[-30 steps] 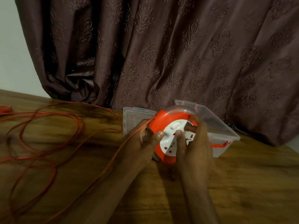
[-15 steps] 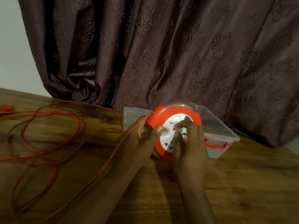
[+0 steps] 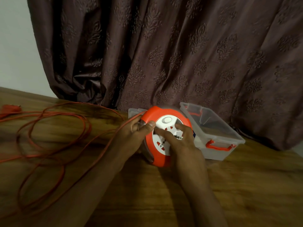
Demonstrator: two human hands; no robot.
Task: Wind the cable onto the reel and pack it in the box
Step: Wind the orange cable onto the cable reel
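Observation:
An orange reel (image 3: 159,155) with a white socket face stands tilted on the wooden table (image 3: 246,185). My left hand (image 3: 136,136) grips its left rim, thumb on the front. My right hand (image 3: 178,141) has its fingers curled onto the white centre of the face. An orange cable (image 3: 105,147) runs from the reel's left side and lies in loose loops over the table's left part, ending at an orange plug (image 3: 9,108). A clear plastic box (image 3: 218,136) with orange handles stands open just behind and right of the reel.
A dark patterned curtain (image 3: 180,54) hangs right behind the box and touches the table. A white wall (image 3: 16,46) shows at far left. The clear lid (image 3: 133,111) of the box lies behind the reel.
My right hand has turned on the reel's white face, its fingers now spread further to the left and right. The cable loops have shifted a little.

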